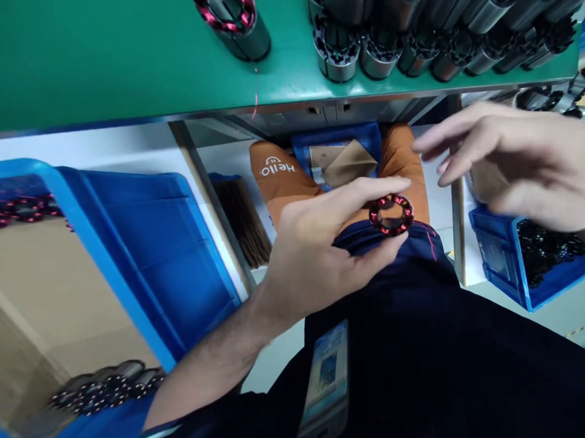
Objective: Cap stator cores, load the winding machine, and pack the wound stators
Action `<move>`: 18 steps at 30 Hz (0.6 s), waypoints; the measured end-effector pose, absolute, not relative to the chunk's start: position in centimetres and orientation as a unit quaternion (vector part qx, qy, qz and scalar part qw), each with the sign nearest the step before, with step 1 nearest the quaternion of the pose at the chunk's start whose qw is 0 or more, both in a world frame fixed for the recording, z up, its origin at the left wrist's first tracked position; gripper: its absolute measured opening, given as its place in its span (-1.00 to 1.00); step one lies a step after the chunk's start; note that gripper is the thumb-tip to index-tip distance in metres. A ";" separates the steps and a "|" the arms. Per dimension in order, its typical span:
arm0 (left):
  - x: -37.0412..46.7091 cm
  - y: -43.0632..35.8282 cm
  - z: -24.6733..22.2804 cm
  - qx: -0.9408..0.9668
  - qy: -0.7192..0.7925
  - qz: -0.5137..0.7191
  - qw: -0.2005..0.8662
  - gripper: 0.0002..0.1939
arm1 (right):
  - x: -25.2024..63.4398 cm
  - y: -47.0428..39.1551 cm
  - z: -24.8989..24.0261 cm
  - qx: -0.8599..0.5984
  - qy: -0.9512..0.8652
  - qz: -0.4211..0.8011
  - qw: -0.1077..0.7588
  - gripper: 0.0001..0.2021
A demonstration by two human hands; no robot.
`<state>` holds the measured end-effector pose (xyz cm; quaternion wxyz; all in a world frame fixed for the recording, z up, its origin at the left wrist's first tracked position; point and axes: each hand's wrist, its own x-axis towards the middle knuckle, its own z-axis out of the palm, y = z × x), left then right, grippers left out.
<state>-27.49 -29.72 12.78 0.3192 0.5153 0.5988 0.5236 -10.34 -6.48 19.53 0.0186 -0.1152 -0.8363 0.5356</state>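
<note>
A ring-shaped part with red wire windings (391,215) sits between the thumb and fingers of my left hand (324,243), over my lap, its wound end facing up. My right hand (533,162) is apart from it on the right, blurred, fingers spread and nothing seen in them. On the green table (111,58) a black cylinder with red windings (239,22) stands by itself. Several dark cylinders without red wire (338,52) stand in rows at the table's right.
A large blue crate (126,277) on the left holds cardboard and several wound parts (109,388). At the right, a blue bin (500,258) contains small black pieces. Below the table's edge is another blue bin (337,136) with brown cardboard. A badge (326,377) hangs at my chest.
</note>
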 end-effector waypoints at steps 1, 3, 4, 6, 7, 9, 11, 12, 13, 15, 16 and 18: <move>-27.5 -29.8 12.7 0.516 0.612 0.525 0.289 -0.65 | -10.3 -6.5 19.3 -0.145 -0.798 0.585 -0.017 -0.77; -27.3 -29.9 12.3 0.528 0.617 0.533 0.237 -0.75 | -10.4 -6.8 18.5 -0.168 -0.702 0.682 -0.117 -0.67; -27.1 -29.8 12.1 0.542 0.614 0.537 0.204 -0.78 | -10.5 -7.0 18.0 -0.167 -0.658 0.716 -0.163 -0.65; -26.9 -29.8 11.7 0.569 0.608 0.539 0.125 -0.73 | -10.9 -7.4 17.0 -0.163 -0.608 0.747 -0.214 -0.66; -26.8 -29.8 11.6 0.581 0.602 0.540 0.093 -0.69 | -11.0 -7.6 16.8 -0.164 -0.603 0.749 -0.220 -0.65; -26.8 -29.9 11.4 0.592 0.589 0.544 0.074 -0.69 | -11.2 -8.0 16.8 -0.158 -0.641 0.724 -0.200 -0.63; -27.0 -30.0 11.3 0.588 0.599 0.533 0.104 -0.72 | -11.3 -8.4 17.5 -0.149 -0.716 0.661 -0.167 -0.65; -27.1 -30.0 11.4 0.581 0.610 0.522 0.134 -0.71 | -11.3 -8.5 18.0 -0.148 -0.749 0.627 -0.155 -0.66; -27.1 -30.0 11.5 0.569 0.621 0.510 0.174 -0.69 | -11.4 -8.5 18.5 -0.147 -0.778 0.595 -0.140 -0.66; -27.3 -30.0 11.7 0.541 0.630 0.497 0.254 -0.67 | -11.5 -8.2 19.5 -0.129 -0.825 0.541 -0.100 -0.63; -27.3 -29.9 11.8 0.531 0.627 0.498 0.277 -0.67 | -11.6 -7.8 19.8 -0.109 -0.840 0.525 -0.082 -0.63; -27.4 -29.8 11.7 0.537 0.625 0.507 0.253 -0.70 | -11.7 -6.8 20.0 -0.094 -0.840 0.532 -0.056 -0.64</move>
